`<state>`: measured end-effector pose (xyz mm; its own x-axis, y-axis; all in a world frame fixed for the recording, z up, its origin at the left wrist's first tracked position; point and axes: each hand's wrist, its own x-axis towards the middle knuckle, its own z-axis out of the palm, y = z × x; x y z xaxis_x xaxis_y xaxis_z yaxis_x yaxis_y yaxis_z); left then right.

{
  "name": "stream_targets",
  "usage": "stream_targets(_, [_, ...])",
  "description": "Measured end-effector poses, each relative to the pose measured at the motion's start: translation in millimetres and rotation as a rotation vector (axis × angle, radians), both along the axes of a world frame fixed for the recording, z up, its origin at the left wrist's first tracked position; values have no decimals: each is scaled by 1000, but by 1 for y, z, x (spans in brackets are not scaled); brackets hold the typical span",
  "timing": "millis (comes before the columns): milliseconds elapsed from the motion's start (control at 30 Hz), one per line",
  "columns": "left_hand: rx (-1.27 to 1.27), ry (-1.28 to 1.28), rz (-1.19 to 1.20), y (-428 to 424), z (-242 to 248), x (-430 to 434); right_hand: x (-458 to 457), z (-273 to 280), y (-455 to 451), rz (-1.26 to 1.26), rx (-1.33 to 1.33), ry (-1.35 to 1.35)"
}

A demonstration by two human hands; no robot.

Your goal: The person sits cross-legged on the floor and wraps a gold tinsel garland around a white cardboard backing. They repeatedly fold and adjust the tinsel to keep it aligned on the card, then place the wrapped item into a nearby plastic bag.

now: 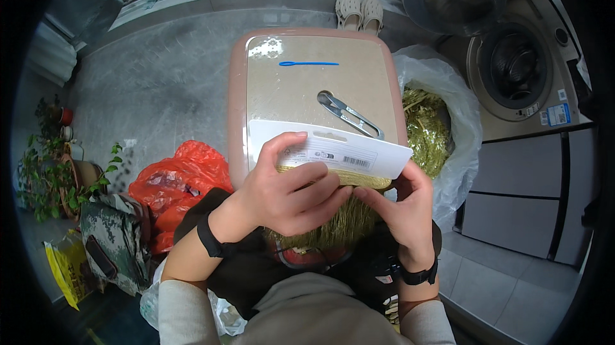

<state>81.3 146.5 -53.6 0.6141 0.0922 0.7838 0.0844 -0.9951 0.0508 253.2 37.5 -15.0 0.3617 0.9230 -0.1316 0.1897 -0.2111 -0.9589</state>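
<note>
My left hand (293,196) grips the left part of a white header card (389,153) that bears print and a barcode. On the right, my right hand (411,205) has its fingers behind the card's edge and its thumb near the lower edge. A gold braided band (367,180) runs along the bottom of the card, and gold metallic fringe (350,217) hangs below it over my lap. My thumb and fingertips meet closely at the band. Metal thread snips (350,115) and a blue plastic needle (310,63) lie beyond the card on a pink-rimmed stool or small table (278,95).
To the right, a clear plastic bag (463,104) holds more gold fringe (425,129), near a washing machine (523,66) with its door open. A red plastic bag (180,177), a camouflage bag (115,239) and potted plants (53,172) stand left. Clogs (348,11) sit behind the stool.
</note>
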Motion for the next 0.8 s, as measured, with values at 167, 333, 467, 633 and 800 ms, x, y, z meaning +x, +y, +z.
stream_targets(167, [76, -167, 95, -26, 6, -13, -14, 17, -34, -18, 252, -211])
stream_targets(333, [39, -549, 142, -59, 13, -16, -16, 40, -71, 184, 544, -603])
stream_targets(467, [-203, -371, 116, -90, 37, -34, -17, 53, -98, 275, 711, -811])
stream_targets(633, [-463, 97, 64, -119, 72, -48, -19, 62, -123, 395, 655, -845])
stream_targets(800, [-518, 203, -89, -134, 82, -44, -24, 67, -138, 443, 625, -814])
